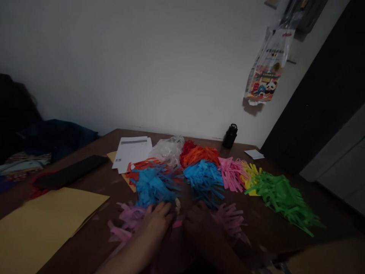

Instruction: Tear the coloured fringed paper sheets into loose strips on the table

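My left hand (156, 222) rests on a heap of pink and purple paper strips (128, 220) near the front of the brown table (94, 243); its fingers curl down over the strips and something small and pale shows at the fingertips. My right hand (199, 224) lies in shadow beside it, next to more pink strips (230, 220); its fingers are too dark to read. Just beyond both hands sit two blue strip heaps (154, 186) (203, 175).
Orange-red strips (199, 154), pink strips (232, 173), yellow strips (251, 171) and green strips (285, 198) spread across the table. Yellow paper sheets (42, 224) lie front left, a dark flat object (70, 173) and white papers (132, 150) behind, a black bottle (230, 136) at the wall.
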Demonstrator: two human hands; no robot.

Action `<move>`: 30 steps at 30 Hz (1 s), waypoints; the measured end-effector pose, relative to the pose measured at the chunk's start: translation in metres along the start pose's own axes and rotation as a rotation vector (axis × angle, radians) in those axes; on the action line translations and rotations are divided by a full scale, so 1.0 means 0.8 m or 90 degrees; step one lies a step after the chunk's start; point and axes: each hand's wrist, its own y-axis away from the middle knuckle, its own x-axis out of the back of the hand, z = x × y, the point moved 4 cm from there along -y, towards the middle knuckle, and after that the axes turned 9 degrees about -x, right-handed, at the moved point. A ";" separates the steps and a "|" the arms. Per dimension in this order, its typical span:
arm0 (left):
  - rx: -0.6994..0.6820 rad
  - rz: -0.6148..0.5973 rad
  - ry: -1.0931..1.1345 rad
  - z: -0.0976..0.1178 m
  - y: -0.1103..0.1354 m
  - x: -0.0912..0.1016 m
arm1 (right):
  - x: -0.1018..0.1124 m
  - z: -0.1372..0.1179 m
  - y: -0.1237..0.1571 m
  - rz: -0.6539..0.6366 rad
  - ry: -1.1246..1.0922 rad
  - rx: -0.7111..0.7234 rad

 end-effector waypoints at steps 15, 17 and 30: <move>-0.115 0.083 -0.001 -0.008 0.005 -0.004 | -0.012 -0.015 -0.014 -0.066 0.085 0.029; -0.151 0.109 -0.031 -0.012 0.006 -0.006 | -0.014 -0.013 -0.016 -0.059 0.091 0.017; -0.190 0.122 -0.115 -0.014 0.003 -0.022 | -0.024 -0.011 -0.018 0.094 -0.010 0.033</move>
